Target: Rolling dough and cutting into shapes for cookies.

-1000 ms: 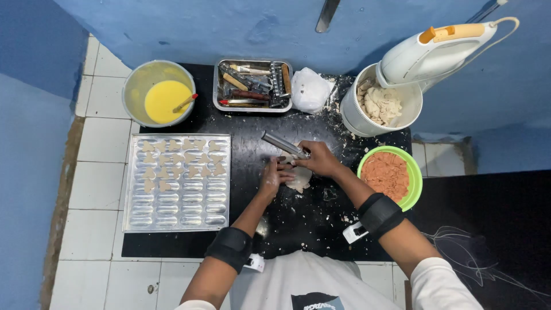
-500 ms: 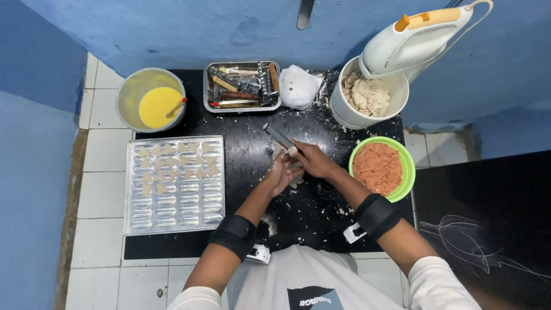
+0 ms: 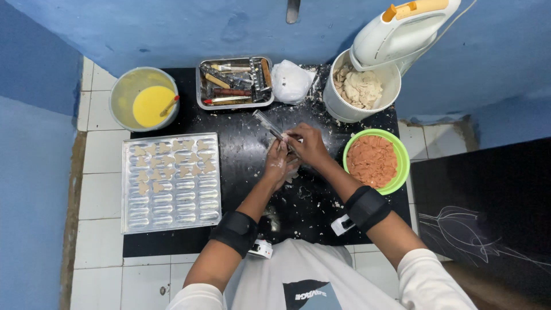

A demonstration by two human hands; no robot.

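The person's left hand point(image 3: 279, 163) and right hand point(image 3: 307, 143) are meeting over the middle of the black work mat point(image 3: 241, 172), the fingers of both curled in close together. The right hand is gripping a slim clear tool point(image 3: 270, 125) that is slanting up and away toward the far left; the left hand is cupping a small pale piece of dough point(image 3: 290, 172) just below it, though how tightly it is closed cannot be told from here. Both wrists are wearing dark bands.

Compared with the earlier views, the hands are staying at the same spot on the mat, still pressed together over the dough, and the tool is keeping its slant. What is shifting most is the view itself, as the head is moving slightly. That suggests the shaping of this one piece is still going on rather than finished.

To the left, a metal mould tray point(image 3: 170, 182) is lying with small shaped pieces filling only its upper rows. To the right, a green bowl point(image 3: 398, 152) is holding orange-pink filling. Farther off are a bowl of yellow liquid point(image 3: 144, 99), a tin of tools point(image 3: 233, 82), a white bag point(image 3: 290, 80) and a white tub of dough scraps point(image 3: 360, 87) under a hand mixer point(image 3: 402, 28).
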